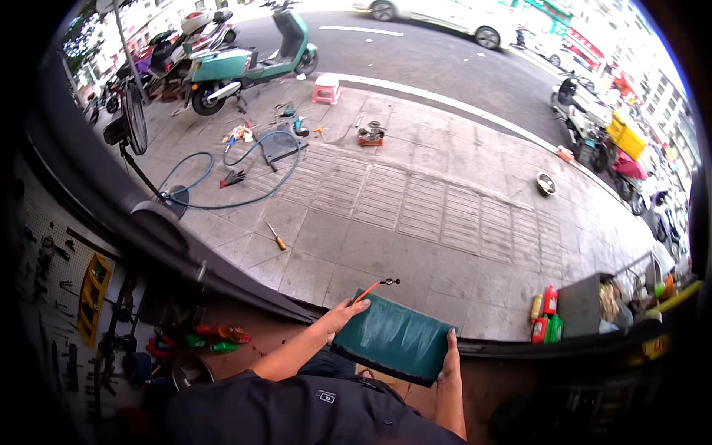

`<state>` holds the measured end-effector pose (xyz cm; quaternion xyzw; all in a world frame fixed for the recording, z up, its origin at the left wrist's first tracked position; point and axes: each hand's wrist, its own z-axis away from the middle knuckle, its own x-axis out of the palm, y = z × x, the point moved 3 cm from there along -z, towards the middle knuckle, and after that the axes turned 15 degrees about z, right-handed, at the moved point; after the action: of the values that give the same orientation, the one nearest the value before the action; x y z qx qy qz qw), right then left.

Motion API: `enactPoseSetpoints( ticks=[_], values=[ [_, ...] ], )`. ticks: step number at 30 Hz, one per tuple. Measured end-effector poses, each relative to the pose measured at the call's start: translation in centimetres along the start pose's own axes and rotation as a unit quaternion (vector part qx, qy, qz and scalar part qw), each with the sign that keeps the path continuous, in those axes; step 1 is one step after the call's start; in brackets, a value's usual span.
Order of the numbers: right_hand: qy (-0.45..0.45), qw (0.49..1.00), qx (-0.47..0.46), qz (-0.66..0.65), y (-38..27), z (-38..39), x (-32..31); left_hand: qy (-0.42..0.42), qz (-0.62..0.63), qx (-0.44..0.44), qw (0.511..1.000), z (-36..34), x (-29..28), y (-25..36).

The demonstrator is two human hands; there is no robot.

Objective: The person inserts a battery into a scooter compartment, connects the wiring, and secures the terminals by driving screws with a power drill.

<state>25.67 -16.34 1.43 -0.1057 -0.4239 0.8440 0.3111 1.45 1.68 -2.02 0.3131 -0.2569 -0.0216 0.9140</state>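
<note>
One dark-green rectangular box (400,337)
Our left hand (343,316) clamps one end, our right hand (450,363) the other; a thin orange cable (369,291) juts past the box's upper edge.

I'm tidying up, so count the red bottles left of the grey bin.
2: one red bottle beside the yellow bottle, another red bottle beside the green bottle; more may be hidden.

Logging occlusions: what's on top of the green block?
On the green block: pale streaks, and an orange cable at the corner beside the left hand. Its underside is turned away, so anything there is hidden.
</note>
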Motion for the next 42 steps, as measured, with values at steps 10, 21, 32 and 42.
enactPoseSetpoints(
  ticks=[10,21,32,42],
  values=[
    [-0.009,0.999,0.034,0.032,-22.1,-23.3,8.9,-0.015,0.064,0.021,0.998,-16.7,7.5,24.1],
    [-0.160,0.984,0.025,0.072,-41.9,-45.1,25.3,0.001,0.166,0.042,0.985,-31.4,5.9,47.5],
    [-0.226,0.951,0.063,0.199,-58.1,-63.3,48.3,0.088,0.304,0.067,0.946,-39.1,-1.7,69.5],
    [-0.245,0.929,0.046,0.273,-67.8,-82.5,77.1,0.092,0.401,0.047,0.910,-51.9,-15.6,95.9]
  ],
)
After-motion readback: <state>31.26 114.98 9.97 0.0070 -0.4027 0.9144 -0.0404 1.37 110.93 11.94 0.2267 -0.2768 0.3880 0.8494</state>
